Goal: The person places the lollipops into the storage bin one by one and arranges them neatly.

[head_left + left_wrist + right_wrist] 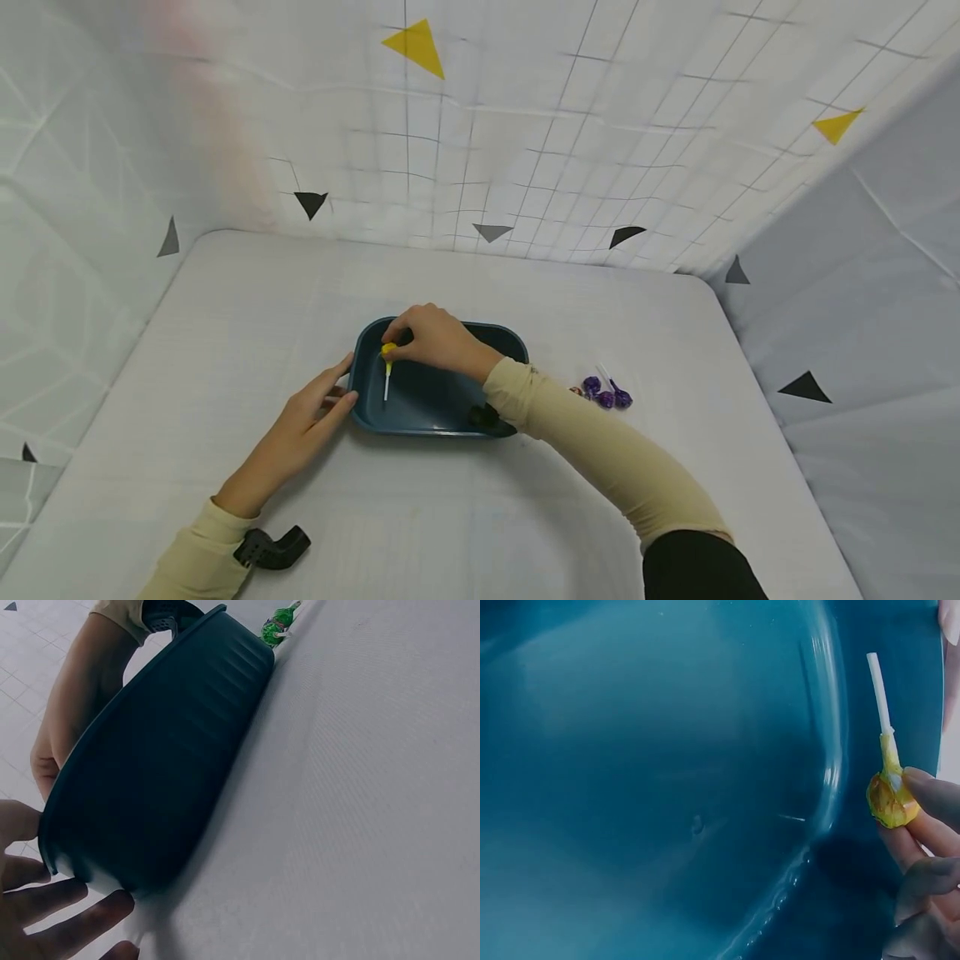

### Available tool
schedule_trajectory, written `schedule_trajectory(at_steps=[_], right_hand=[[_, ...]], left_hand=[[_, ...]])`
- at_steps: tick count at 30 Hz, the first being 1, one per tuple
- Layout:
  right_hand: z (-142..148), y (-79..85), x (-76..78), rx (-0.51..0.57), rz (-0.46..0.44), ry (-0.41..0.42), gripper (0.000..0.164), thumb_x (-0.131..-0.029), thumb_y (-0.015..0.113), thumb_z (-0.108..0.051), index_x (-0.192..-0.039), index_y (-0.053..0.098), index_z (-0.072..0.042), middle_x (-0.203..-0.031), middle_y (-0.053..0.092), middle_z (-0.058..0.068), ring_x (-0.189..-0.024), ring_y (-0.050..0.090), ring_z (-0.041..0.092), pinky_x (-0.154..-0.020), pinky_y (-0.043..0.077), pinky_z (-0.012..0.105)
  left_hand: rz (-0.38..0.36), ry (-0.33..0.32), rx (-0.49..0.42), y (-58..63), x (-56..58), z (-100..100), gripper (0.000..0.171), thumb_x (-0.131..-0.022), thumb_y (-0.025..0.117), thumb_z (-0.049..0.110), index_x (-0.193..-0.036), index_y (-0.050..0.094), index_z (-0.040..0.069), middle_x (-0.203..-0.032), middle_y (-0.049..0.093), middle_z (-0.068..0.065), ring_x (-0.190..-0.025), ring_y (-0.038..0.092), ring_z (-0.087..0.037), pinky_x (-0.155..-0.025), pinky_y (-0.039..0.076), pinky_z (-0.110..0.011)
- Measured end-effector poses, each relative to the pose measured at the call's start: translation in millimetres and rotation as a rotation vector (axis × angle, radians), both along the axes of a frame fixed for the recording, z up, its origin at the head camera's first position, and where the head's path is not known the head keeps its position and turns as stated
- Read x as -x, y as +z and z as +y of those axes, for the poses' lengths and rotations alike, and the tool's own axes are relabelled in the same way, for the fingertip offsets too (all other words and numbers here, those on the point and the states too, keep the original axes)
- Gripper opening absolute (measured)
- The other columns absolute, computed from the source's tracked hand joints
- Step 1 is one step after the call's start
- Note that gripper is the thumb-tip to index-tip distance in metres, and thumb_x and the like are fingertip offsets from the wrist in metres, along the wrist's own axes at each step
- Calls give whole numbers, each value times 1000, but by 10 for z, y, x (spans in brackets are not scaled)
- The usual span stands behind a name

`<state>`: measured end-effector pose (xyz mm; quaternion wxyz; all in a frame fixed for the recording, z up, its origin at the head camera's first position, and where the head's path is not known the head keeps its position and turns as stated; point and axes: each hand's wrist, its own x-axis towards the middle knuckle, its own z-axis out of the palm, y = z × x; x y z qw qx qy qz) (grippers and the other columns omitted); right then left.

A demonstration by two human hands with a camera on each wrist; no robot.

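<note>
A dark teal tray (435, 404) lies on the white-covered table. Over its left part, my right hand (442, 340) pinches a lollipop (892, 796) in yellow wrapping by its head, between thumb and fingers. The lollipop's white stick points toward the tray's near side in the head view. My left hand (303, 421) rests at the tray's left end, its extended fingers (101, 919) against the outer wall. Beneath the right wrist, part of the tray's right side is hidden.
Several purple-wrapped lollipops (606, 400) lie right of the tray, partly behind the right sleeve. A green-wrapped lollipop (279, 626) shows past the tray's far end in the left wrist view. White sheets (480, 150) with coloured triangles stand around the table.
</note>
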<state>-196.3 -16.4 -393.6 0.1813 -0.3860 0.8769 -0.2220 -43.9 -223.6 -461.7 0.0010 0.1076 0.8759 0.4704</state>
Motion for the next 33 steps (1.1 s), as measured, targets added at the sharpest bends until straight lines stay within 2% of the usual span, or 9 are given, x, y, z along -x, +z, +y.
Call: schedule_trajectory(at_steps=[12,19,33], right_hand=[[-106,-58,-4,-10,-5,5,28,-95,77,-29,-118,79,-14,-117,78,-1,-110,69,15,-90,58,30],[-152,-60,-10,-30,12,21,28,-95,77,-30,-118,79,-15,-117,78,-1,-109,70,14,-89,58,29],[-226,-157,2,-87,77,32,23,-95,77,-33,-112,81,-19,-110,78,-5,-97,69,10,-82,58,27]], left_hand=[[-4,1,14,16,-9,-1,61,-111,50,25,-164,28,7,-147,55,-24,-111,69,-38,-82,61,-47],[-10,-4,-2,9,-8,-4,61,-111,50,26,-164,27,9,-148,54,-23,-113,68,-39,-83,61,-50],[0,0,3,4,3,-8,60,-111,50,25,-164,28,11,-148,55,-22,-115,68,-37,-88,59,-52]])
